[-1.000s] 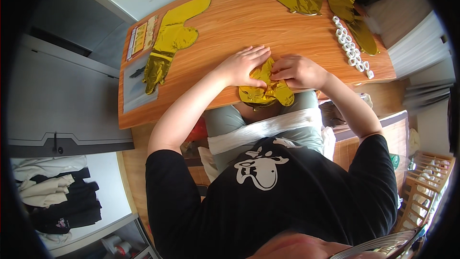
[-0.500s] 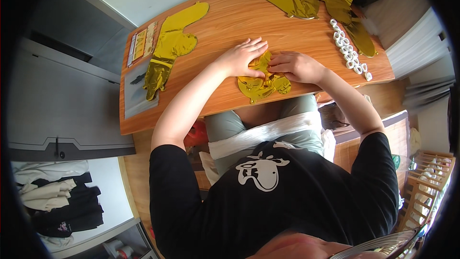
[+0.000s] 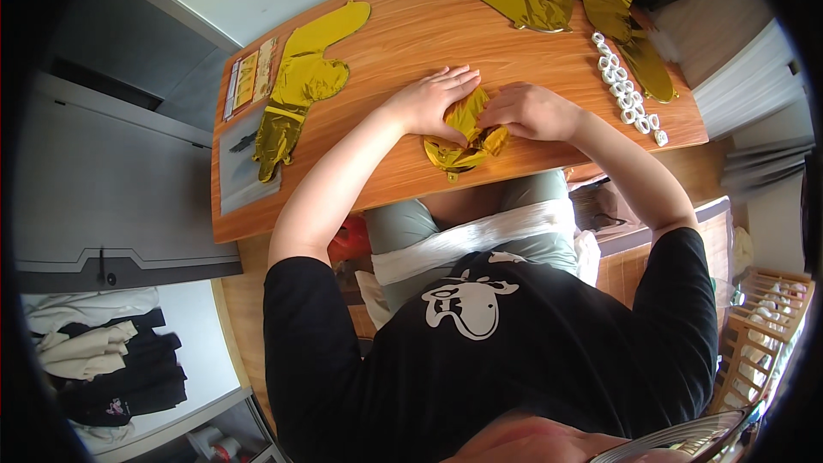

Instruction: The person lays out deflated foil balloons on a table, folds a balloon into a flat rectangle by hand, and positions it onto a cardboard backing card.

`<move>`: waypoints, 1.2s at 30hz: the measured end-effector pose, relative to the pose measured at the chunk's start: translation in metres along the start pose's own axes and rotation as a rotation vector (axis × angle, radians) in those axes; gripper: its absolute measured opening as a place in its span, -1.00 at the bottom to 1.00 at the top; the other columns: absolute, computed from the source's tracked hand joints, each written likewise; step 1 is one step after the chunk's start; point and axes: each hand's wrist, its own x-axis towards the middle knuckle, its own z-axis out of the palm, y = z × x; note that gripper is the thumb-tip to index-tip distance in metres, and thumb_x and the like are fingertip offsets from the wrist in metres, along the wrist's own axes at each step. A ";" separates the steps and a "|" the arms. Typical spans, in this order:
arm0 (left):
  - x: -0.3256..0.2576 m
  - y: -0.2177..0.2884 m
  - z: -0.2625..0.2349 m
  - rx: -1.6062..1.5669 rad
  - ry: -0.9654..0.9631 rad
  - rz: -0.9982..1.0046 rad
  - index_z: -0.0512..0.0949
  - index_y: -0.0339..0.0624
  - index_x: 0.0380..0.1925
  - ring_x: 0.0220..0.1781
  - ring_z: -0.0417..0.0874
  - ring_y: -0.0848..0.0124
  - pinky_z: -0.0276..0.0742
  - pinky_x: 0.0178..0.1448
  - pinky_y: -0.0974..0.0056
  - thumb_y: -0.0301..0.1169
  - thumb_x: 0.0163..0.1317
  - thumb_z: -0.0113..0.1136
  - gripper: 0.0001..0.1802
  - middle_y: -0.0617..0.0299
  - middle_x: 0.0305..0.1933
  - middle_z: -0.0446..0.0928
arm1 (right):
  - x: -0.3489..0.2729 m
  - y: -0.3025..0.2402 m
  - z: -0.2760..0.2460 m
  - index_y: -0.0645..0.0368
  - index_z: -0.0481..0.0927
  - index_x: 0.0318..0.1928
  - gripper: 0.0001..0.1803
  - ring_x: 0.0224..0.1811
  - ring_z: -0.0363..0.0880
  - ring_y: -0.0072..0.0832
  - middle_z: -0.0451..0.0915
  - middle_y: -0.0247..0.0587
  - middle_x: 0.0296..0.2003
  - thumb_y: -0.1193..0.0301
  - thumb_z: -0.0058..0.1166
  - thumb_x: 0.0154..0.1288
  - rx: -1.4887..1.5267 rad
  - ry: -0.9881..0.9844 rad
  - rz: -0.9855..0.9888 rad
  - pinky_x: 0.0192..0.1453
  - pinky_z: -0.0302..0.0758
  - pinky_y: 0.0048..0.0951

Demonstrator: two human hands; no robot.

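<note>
While both forearms reach up and inward over the near edge of the curved-looking table with an orange-brown wood-grain top (image 3: 386,60), the two bare hands meet around a crumpled, shiny gold foil piece (image 3: 446,157) lying on the wood, close to that edge and in front of the lap. From the lower left, the left forearm (image 3: 334,184) slants up and to the right, elbow bent and out to the side. The left hand (image 3: 433,103) lies palm down, its fingers extended and released, pointing away and to the right, while its thumb splays apart and rests on the foil. On the other side, the right forearm (image 3: 639,167) slopes up and to the left, and the right hand (image 3: 536,111) turns inward, back of the hand upward, fingers bent and tips at the foil's right side; whether they pinch it or only press it, I cannot tell.

Well apart to the left lies a long, flat gold foil shape (image 3: 304,73), its lower end over a clear plastic bag (image 3: 244,184). Larger gold foil sheets (image 3: 549,0) spread at the far right, and small white ring-shaped rolls (image 3: 619,81) form a slanting cluster near them.
</note>
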 end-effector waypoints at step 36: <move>-0.055 0.064 0.022 0.014 0.165 -0.327 0.27 -0.45 0.41 0.61 0.20 -0.14 0.23 0.60 -0.20 -0.36 0.51 -0.02 -0.44 -0.33 0.54 0.20 | 0.018 -0.042 0.033 0.25 0.70 -0.02 -0.76 -0.01 0.66 -0.02 0.70 -0.03 -0.09 0.45 0.20 0.34 -0.074 0.337 0.299 0.15 0.60 -0.15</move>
